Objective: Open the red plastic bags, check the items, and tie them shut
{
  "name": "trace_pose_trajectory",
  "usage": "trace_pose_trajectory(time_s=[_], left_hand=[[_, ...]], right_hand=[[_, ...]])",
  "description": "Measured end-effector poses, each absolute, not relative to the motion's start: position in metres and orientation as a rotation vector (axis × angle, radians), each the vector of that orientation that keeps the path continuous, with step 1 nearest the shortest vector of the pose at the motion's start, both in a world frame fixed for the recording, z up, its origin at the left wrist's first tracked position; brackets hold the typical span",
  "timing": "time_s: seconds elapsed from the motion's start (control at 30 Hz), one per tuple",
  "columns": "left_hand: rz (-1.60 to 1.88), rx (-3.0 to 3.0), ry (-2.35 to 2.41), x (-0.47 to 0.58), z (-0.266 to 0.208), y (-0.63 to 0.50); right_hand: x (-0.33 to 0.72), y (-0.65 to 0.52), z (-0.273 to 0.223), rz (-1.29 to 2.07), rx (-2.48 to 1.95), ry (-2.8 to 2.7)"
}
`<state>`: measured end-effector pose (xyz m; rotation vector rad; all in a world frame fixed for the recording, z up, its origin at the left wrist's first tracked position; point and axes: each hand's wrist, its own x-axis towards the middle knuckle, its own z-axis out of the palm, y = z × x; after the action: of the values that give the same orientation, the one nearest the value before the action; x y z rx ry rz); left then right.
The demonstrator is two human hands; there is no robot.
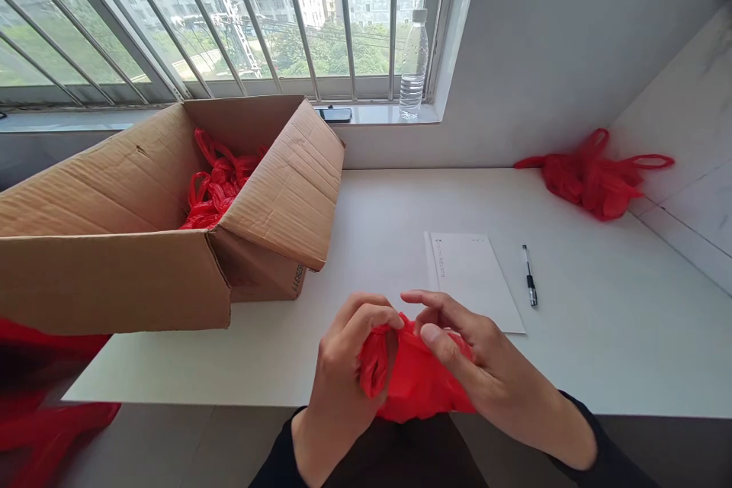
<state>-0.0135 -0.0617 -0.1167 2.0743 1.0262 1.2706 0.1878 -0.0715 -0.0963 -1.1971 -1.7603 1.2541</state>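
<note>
Both hands are bare, the left hand [348,366] and the right hand [474,358], with no rings, watch or gloves in view. Just behind each wrist a black long sleeve begins, its cuff snug and plain, with no markings visible on the dark fabric.

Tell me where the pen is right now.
In the head view the pen lies on the white table, right of centre, just right of the sheet of paper and beyond the right hand.
</note>
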Motion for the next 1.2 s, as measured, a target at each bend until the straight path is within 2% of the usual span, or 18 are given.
trace_pose_trajectory(time_s=[0.23, 0.47, 0.73, 1.03, 1.2], left_hand=[[1.294, 2.125, 0.946, -0.018, -0.113, -0.066], [1.31, 2.18, 1.078, -0.023, -0.112, -0.066], [1.365, 2.217, 0.988, -0.024, -0.116, -0.071], [1.097, 2.346, 0.94, -0.039, -0.121, -0.068], [1.06, 2.29, 1.001, -0.045, -0.131, -0.072]], right_hand=[[0.187, -0.063, -0.095, 1.363, -1.139, -1.782], [0.19, -0.067, -0.092, 1.289, -1.154, -1.795], [0.187, -0.064, -0.099, 1.567, -1.08, -1.664], [0.193, -0.064, -0.1, 1.457, -1.098, -1.631], [0.193, -0.068, -0.099, 1.383, -1.113, -1.573]])
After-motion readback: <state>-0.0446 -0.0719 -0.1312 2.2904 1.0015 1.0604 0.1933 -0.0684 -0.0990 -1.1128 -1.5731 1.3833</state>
